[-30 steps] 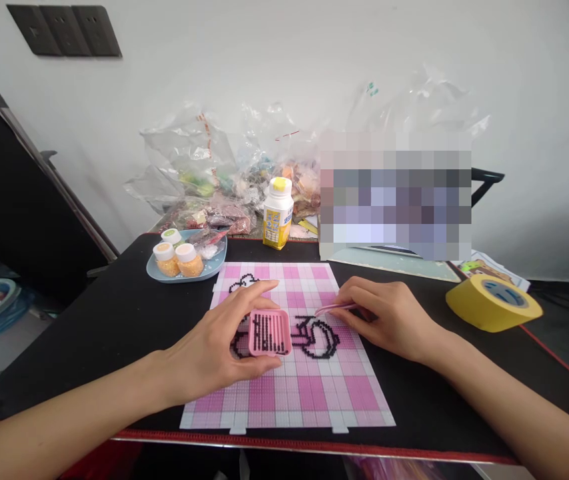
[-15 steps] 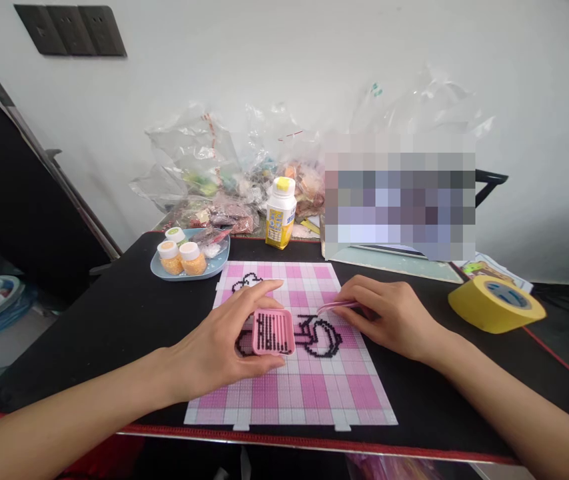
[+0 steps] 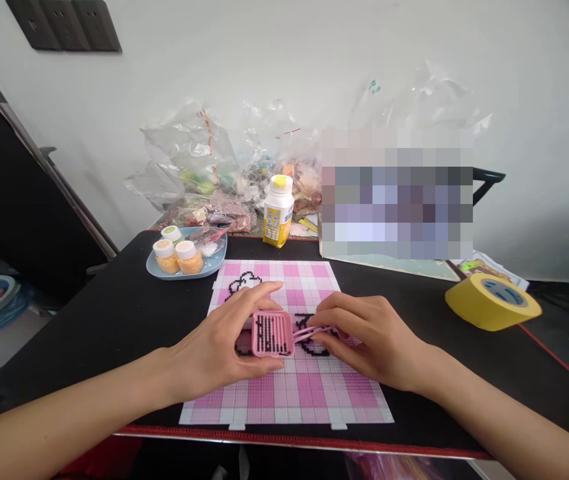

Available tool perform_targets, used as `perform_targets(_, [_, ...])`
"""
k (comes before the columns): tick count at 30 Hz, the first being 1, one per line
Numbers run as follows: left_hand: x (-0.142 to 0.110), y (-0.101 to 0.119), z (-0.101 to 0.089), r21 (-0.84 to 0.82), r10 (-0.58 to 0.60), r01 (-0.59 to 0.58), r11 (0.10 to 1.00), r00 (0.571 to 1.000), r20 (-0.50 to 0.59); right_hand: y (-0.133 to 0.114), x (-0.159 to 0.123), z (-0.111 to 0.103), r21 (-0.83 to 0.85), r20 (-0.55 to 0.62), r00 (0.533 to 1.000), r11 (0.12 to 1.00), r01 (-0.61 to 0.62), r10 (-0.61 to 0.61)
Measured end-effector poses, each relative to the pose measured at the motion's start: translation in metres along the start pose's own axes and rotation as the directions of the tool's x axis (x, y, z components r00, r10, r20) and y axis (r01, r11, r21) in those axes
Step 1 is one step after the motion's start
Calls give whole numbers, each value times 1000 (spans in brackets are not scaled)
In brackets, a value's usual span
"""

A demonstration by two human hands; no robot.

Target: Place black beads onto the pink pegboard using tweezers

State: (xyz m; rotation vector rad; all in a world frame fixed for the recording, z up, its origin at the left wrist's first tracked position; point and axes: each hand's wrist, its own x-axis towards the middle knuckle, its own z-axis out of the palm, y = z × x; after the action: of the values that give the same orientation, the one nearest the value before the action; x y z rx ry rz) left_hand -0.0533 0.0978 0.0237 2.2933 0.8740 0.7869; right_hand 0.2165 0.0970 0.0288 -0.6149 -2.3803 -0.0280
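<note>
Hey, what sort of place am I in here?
Probably a home craft corner: a black-topped table against a wall holds a pink checked pegboard, with small lidded jars on a blue plate and plastic bags piled behind.

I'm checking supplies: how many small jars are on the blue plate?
3, all on the blue plate: a green-topped jar behind, a left front jar and a right front jar. None seems hidden.

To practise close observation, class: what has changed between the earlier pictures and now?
The right hand moved left and slightly towards the person, bringing the tweezers to the right edge of the pink tray. Nothing was taken hold of or let go. The left hand, tray and bottle stayed put.
</note>
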Motion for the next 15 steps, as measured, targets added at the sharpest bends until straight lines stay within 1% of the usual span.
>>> perform_targets(7, [1, 0, 0, 15, -1, 1, 1000, 1000, -8, -2, -1, 3, 4, -9, 1000, 1000, 16, -16])
perform_targets(15, [1, 1, 1, 15, 5, -5, 1000, 1000, -7, -5, 1, 8, -16, -3, 1000, 1000, 2, -2])
